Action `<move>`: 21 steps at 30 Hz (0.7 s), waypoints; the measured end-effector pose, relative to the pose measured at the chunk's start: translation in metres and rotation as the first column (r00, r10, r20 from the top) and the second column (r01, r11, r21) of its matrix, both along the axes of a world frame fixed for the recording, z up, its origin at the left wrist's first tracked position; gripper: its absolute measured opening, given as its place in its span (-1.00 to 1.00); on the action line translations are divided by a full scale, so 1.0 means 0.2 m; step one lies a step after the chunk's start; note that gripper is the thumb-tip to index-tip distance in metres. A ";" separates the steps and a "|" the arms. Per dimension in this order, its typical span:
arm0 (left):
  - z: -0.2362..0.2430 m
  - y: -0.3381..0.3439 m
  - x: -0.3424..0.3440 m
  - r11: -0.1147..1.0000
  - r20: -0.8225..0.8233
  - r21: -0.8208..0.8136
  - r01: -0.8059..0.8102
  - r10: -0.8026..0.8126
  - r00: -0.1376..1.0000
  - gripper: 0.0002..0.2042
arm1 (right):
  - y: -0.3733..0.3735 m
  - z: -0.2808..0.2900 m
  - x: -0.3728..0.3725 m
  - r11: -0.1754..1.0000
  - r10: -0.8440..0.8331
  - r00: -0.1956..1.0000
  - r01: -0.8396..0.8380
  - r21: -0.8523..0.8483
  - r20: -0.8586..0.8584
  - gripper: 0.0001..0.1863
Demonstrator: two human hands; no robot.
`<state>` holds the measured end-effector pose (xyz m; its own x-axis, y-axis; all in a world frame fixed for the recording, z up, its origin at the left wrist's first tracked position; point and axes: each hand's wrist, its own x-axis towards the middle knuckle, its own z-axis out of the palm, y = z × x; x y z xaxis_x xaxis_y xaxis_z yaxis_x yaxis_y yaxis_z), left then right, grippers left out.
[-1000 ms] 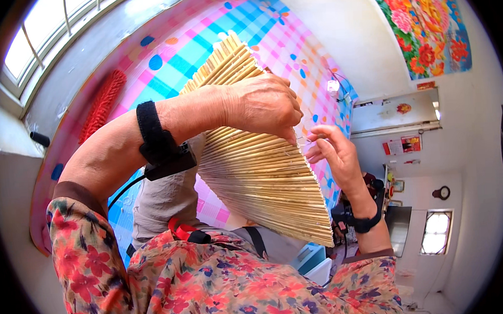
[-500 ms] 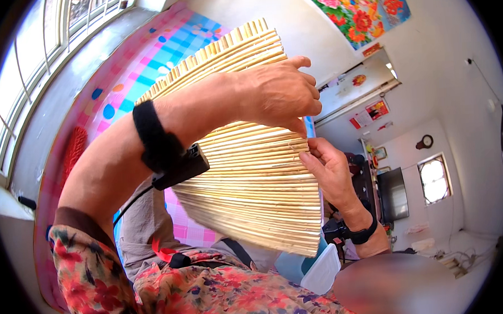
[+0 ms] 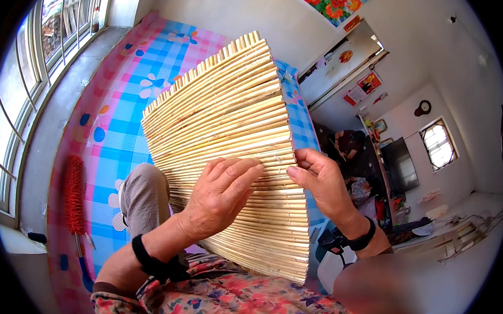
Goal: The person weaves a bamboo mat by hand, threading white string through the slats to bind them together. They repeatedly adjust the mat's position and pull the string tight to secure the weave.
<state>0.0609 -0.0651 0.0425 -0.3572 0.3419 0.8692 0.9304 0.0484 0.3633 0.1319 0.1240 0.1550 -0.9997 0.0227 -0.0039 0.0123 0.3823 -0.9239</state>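
A stiff mat of straw-coloured stalks (image 3: 222, 119), laid side by side and bound with thin stitches, stands tilted before me and fans out upward. My right hand (image 3: 322, 179) grips its right edge, with the thumb on the near face and the other fingers partly behind. Over the near face lies my left hand (image 3: 222, 192), its fingers pressed together and pointing toward a row of stitches near that edge. Its thumb is hidden beneath, and anything pinched there is too small to make out. The mat's lower part leans against my lap.
A bed cover (image 3: 116, 146) in blue and pink checks spreads under and beyond the mat. On it, at left, lies a red fluffy duster (image 3: 74, 193) below the barred window (image 3: 21, 88). People (image 3: 347, 143) are in the dark area at right, near a television (image 3: 399, 164).
My left hand has come down from above the mat's upper right edge to its near face. The mat has tilted a little, and my right hand keeps its edge.
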 end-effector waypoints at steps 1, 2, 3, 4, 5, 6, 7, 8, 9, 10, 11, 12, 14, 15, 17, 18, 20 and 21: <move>-0.01 0.01 0.01 1.000 0.027 0.004 -0.004 0.003 1.000 -0.43 | -0.01 -0.01 0.00 1.000 0.005 1.000 -0.005 0.017 -0.010 -0.65; -0.01 0.03 0.02 1.000 0.049 0.017 -0.003 0.002 0.999 -0.42 | -0.01 0.01 0.01 1.000 -0.009 1.000 0.009 0.017 -0.015 -0.64; -0.01 0.04 0.03 1.000 0.072 0.029 -0.004 0.002 0.997 -0.40 | -0.01 0.00 0.01 1.000 -0.010 1.000 0.010 -0.003 -0.005 -0.63; 0.00 0.05 0.04 1.000 0.084 0.013 -0.006 0.005 0.996 -0.36 | -0.01 -0.01 0.01 1.000 -0.010 1.000 0.010 -0.023 0.004 -0.63; 0.01 0.05 0.04 1.000 0.092 0.012 -0.023 0.022 0.996 -0.35 | 0.00 -0.01 0.01 0.999 -0.006 1.000 0.007 -0.046 0.018 -0.63; 0.02 0.05 0.04 0.999 0.099 0.011 -0.040 0.039 0.994 -0.34 | -0.02 0.00 0.01 0.999 -0.008 0.999 0.010 -0.040 0.046 -0.62; 0.03 0.06 0.04 0.998 0.107 0.009 -0.057 0.056 0.993 -0.33 | -0.03 0.02 0.01 0.999 -0.005 0.999 0.006 -0.041 0.045 -0.62; 0.04 0.08 0.03 0.994 0.044 0.054 -0.091 0.088 0.995 -0.42 | -0.04 0.03 0.02 0.999 -0.005 0.999 0.006 -0.040 0.042 -0.63; 0.05 0.09 0.03 0.994 0.039 0.045 -0.104 0.103 0.994 -0.43 | -0.04 0.03 0.03 0.999 -0.005 0.999 0.006 -0.040 0.039 -0.63; 0.05 0.10 0.03 0.992 0.034 0.035 -0.118 0.117 0.993 -0.44 | -0.03 0.02 0.03 0.999 0.006 0.999 -0.004 -0.041 0.041 -0.64; 0.04 0.10 0.04 0.990 0.027 0.026 -0.137 0.136 0.990 -0.44 | -0.03 0.02 0.02 0.999 0.009 0.999 -0.008 -0.034 0.039 -0.64; 0.05 0.10 0.05 0.989 0.030 0.021 -0.145 0.144 0.989 -0.46 | -0.03 0.02 0.02 1.000 0.013 0.999 -0.012 -0.027 0.038 -0.64; 0.04 0.10 0.05 0.989 0.009 0.038 -0.143 0.143 0.990 -0.46 | -0.03 0.01 0.03 0.999 0.014 0.999 -0.013 -0.036 0.038 -0.64; 0.03 0.10 0.06 0.989 0.001 0.048 -0.140 0.140 0.990 -0.46 | -0.04 0.01 0.04 0.999 0.011 0.999 -0.009 -0.052 0.039 -0.64; 0.02 0.09 0.05 0.990 -0.029 0.044 -0.136 0.137 0.990 -0.48 | -0.04 0.01 0.04 0.997 0.008 0.999 -0.005 -0.077 0.038 -0.64; 0.00 0.10 0.05 0.989 -0.057 0.044 -0.139 0.141 0.988 -0.49 | -0.04 0.01 0.03 0.996 0.008 0.999 -0.005 -0.086 0.036 -0.64; 0.00 0.09 0.05 0.991 -0.078 0.044 -0.130 0.133 0.988 -0.50 | -0.04 0.00 0.03 0.996 0.012 0.999 -0.009 -0.093 0.032 -0.64; 0.00 0.09 0.05 0.992 -0.072 0.045 -0.118 0.121 0.990 -0.50 | -0.03 0.00 0.03 0.996 0.016 0.999 -0.013 -0.092 0.031 -0.64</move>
<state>0.0708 -0.0463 0.0433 -0.3271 0.2650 0.9071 0.9433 0.1479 0.2970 0.1384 0.1175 0.1549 -0.9993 0.0061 -0.0368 0.0369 0.2962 -0.9544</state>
